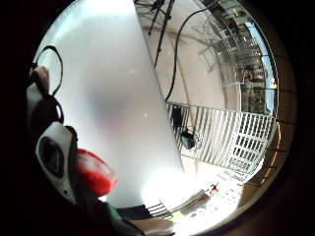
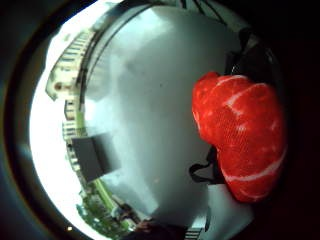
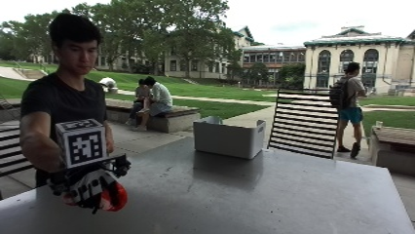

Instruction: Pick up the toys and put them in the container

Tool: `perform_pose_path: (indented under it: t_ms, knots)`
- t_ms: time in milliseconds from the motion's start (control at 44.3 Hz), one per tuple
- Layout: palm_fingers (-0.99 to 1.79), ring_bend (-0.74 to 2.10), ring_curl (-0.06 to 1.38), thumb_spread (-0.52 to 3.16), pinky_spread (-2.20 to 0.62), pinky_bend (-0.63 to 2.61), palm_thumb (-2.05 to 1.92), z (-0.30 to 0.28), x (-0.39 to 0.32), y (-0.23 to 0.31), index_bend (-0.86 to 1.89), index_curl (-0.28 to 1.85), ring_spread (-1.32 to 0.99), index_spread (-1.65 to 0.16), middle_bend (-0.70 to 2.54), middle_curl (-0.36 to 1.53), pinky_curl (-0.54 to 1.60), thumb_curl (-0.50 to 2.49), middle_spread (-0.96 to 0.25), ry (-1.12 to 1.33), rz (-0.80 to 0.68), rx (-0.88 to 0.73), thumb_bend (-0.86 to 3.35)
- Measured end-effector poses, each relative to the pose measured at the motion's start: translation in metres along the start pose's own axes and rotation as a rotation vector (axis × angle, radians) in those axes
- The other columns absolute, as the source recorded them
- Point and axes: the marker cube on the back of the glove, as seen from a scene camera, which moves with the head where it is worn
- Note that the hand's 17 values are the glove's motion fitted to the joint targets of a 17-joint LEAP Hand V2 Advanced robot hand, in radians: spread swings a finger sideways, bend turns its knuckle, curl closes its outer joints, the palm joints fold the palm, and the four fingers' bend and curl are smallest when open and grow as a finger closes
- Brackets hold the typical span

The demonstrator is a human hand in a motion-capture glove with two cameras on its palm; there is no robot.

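Already we have the gloved right hand curled round the red toy, seemingly soft, light cloth best gripped mid-body, with the container well beyond on the worktop.

Container on table's far side, toy at near corner

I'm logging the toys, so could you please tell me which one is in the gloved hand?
Only one toy shows: the red toy with white marbling, held in the right hand above the table, far from the container.
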Motion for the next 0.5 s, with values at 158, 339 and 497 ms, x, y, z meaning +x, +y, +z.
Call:
perform_pose_path:
  t_ms: [158, 339, 497]
  knots:
    - [1.22, 1.20, 0.50, 0.65, -0.46, 0.88, 0.72, -0.046, -0.052, 0.008, 0.42, 0.13, -0.38, -0.33, 0.91, 0.61, 0.33, 0.69, -0.29, 0.025, -0.028, 0.017, 0.23]
    - [1.17, 1.25, 0.53, 0.58, -0.47, 0.92, 0.69, -0.130, -0.140, 0.023, 0.44, 0.16, -0.39, -0.34, 0.92, 0.65, 0.37, 0.75, -0.32, 0.054, -0.097, 0.124, 0.19]
    - [1.13, 1.28, 0.54, 0.56, -0.47, 0.94, 0.68, -0.199, -0.228, 0.047, 0.41, 0.17, -0.39, -0.34, 0.92, 0.68, 0.39, 0.80, -0.34, 0.037, -0.183, 0.207, 0.18]
